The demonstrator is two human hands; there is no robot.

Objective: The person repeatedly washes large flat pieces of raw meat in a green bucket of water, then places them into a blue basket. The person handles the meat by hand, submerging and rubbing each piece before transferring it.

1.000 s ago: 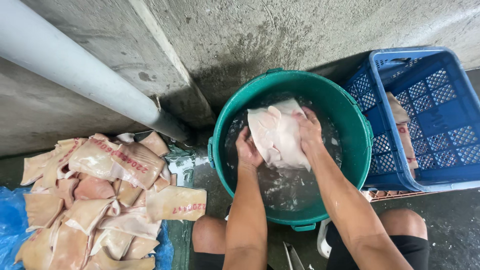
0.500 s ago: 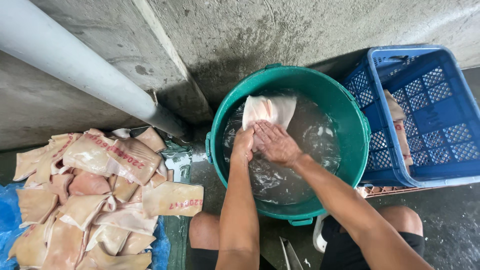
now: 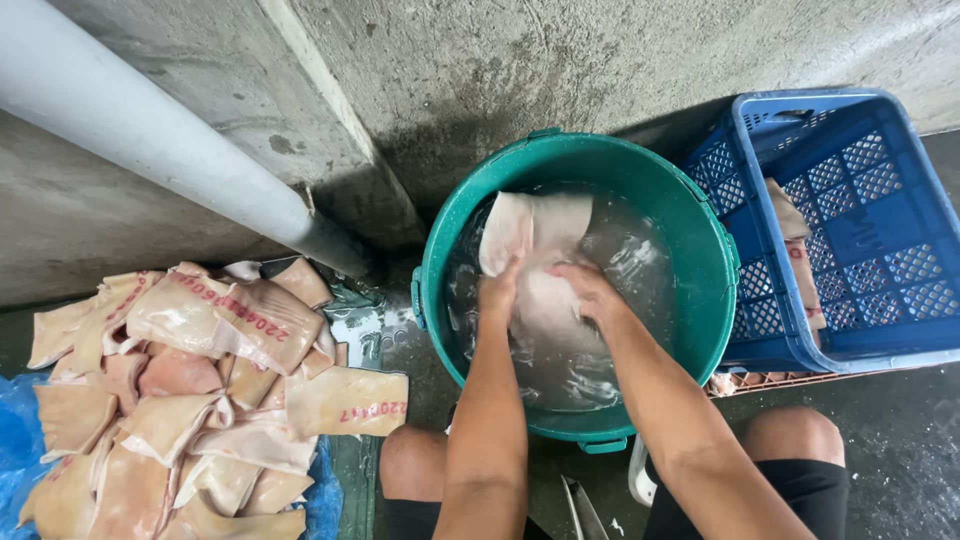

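Both hands gripped one pale slab of pork skin [image 3: 535,250] in the water of the green bucket [image 3: 700,230]: the left hand [image 3: 497,292] at its near-left edge, the right hand [image 3: 590,293] near-right. The slab's long axis ran away toward the far wall.

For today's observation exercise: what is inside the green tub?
The green tub holds water and a pale slab of skin, gripped by the left hand and right hand. The slab's lower part and the tub's bottom are hidden by ripples and hands.
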